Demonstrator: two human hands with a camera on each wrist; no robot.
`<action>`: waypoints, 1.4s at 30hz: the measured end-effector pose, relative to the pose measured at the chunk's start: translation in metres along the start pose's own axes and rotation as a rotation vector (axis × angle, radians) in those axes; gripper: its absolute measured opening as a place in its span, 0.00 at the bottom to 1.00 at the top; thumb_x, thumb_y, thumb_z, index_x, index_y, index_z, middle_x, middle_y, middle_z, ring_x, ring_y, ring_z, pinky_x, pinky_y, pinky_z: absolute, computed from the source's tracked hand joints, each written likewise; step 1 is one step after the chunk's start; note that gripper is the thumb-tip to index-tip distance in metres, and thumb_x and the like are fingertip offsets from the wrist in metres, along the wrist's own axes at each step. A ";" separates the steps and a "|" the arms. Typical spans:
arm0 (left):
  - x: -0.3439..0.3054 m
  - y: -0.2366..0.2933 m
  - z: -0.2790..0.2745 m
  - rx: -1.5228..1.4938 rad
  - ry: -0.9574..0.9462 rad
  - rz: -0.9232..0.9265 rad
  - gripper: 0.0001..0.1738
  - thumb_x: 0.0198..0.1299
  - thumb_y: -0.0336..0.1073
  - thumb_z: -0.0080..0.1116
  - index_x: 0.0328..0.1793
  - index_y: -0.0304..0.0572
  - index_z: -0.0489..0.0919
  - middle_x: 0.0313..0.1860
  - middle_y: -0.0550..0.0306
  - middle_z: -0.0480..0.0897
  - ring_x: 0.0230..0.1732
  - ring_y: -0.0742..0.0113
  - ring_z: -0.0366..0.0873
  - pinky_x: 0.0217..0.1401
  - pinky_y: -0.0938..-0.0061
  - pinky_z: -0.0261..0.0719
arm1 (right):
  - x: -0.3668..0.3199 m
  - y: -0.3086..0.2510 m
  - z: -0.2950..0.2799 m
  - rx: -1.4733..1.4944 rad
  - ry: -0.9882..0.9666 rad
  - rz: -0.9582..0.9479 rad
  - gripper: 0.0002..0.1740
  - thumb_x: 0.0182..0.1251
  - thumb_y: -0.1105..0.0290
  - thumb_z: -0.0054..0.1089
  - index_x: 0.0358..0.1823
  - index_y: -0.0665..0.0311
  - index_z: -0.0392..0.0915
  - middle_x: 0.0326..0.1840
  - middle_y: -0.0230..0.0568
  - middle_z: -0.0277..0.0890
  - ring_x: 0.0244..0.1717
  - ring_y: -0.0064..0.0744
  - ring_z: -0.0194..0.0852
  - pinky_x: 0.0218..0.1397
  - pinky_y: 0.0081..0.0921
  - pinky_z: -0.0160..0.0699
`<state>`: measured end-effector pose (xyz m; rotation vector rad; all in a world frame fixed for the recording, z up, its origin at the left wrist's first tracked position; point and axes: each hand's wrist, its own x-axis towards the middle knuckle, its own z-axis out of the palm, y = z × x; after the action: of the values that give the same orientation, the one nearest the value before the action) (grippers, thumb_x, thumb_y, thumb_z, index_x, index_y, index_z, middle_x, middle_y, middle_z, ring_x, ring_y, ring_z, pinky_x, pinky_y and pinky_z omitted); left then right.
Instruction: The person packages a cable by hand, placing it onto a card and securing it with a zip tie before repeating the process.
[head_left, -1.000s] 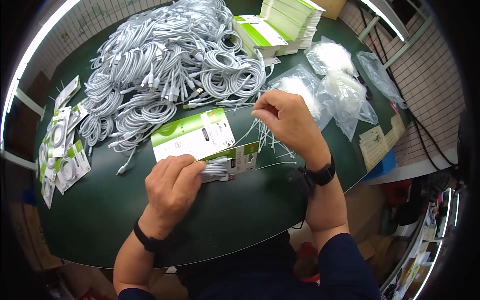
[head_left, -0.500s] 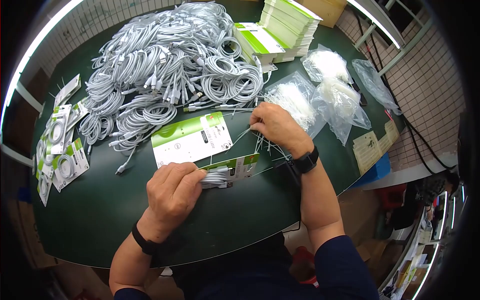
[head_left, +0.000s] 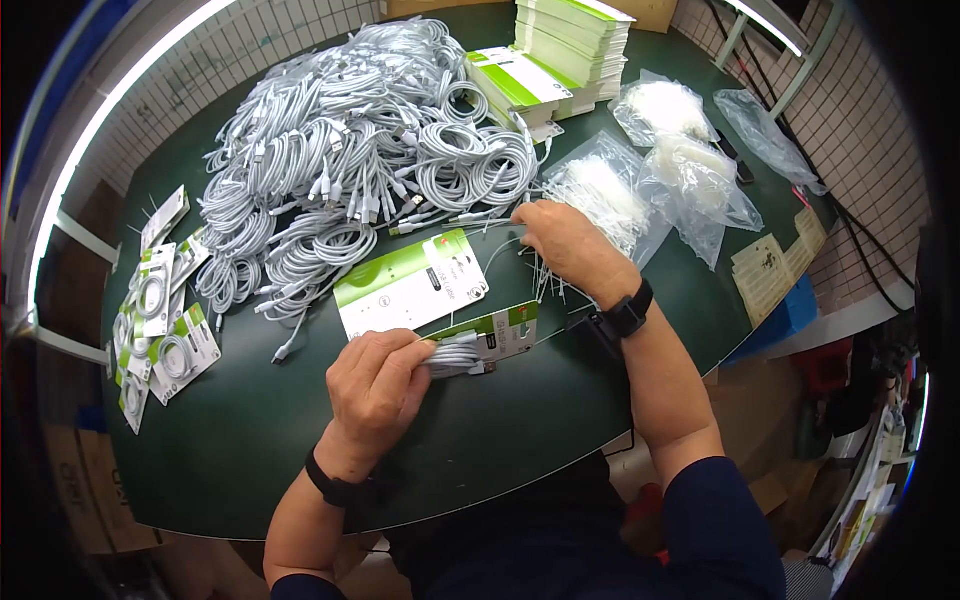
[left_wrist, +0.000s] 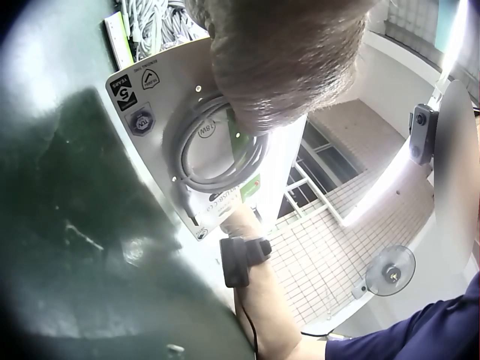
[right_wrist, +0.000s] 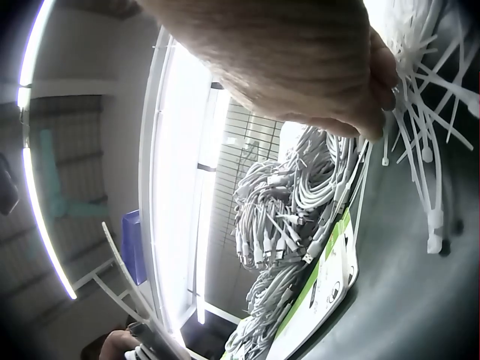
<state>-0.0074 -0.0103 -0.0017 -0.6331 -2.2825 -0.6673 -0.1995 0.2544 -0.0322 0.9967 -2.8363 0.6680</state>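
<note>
My left hand [head_left: 375, 385] grips a green-and-white packaging card [head_left: 518, 328] together with a coiled light-grey USB cable [head_left: 455, 357]. In the left wrist view the coil [left_wrist: 216, 184] lies against the card's printed white face. Another green-and-white card [head_left: 405, 298] lies flat just beyond this hand. My right hand [head_left: 580, 250] is low over loose white cable ties [head_left: 546, 285], its fingers curled down. A thin tie [head_left: 492, 258] bends up to its fingertips, which pinch it. In the right wrist view, more ties [right_wrist: 435, 225] lie beside the fingers.
A big heap of coiled grey cables [head_left: 330, 130] covers the back of the green table [head_left: 240, 450]. Stacked cards [head_left: 570, 60] stand behind it. Plastic bags of ties [head_left: 600, 195] lie at the right. Carded cables [head_left: 170, 340] are piled on the left.
My right hand dipped to the loose ties, then shifted slightly away from me, a tie now curving up to its fingers. The left hand keeps its grip; the head view has shifted slightly.
</note>
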 end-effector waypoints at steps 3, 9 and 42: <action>0.000 -0.001 0.001 -0.002 0.018 0.002 0.18 0.45 0.19 0.73 0.45 0.40 0.86 0.40 0.55 0.87 0.37 0.56 0.86 0.39 0.64 0.84 | -0.001 0.000 0.002 -0.035 0.065 -0.049 0.07 0.72 0.69 0.64 0.44 0.65 0.85 0.42 0.49 0.83 0.49 0.55 0.83 0.55 0.47 0.82; 0.001 0.001 0.001 -0.003 0.019 0.007 0.19 0.44 0.18 0.73 0.44 0.40 0.86 0.39 0.56 0.87 0.37 0.56 0.86 0.38 0.65 0.84 | -0.005 -0.009 -0.011 -0.079 0.023 -0.044 0.07 0.70 0.70 0.67 0.42 0.66 0.86 0.41 0.48 0.82 0.49 0.52 0.83 0.54 0.44 0.83; 0.001 0.002 -0.004 -0.043 -0.030 0.130 0.19 0.44 0.21 0.73 0.45 0.40 0.86 0.41 0.56 0.87 0.36 0.58 0.86 0.37 0.66 0.83 | -0.016 -0.100 -0.041 1.101 -0.118 0.147 0.06 0.80 0.74 0.64 0.48 0.71 0.84 0.34 0.35 0.87 0.27 0.18 0.78 0.31 0.17 0.78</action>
<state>-0.0055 -0.0111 0.0020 -0.8094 -2.2374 -0.6496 -0.1293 0.2109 0.0395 0.8684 -2.5205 2.3647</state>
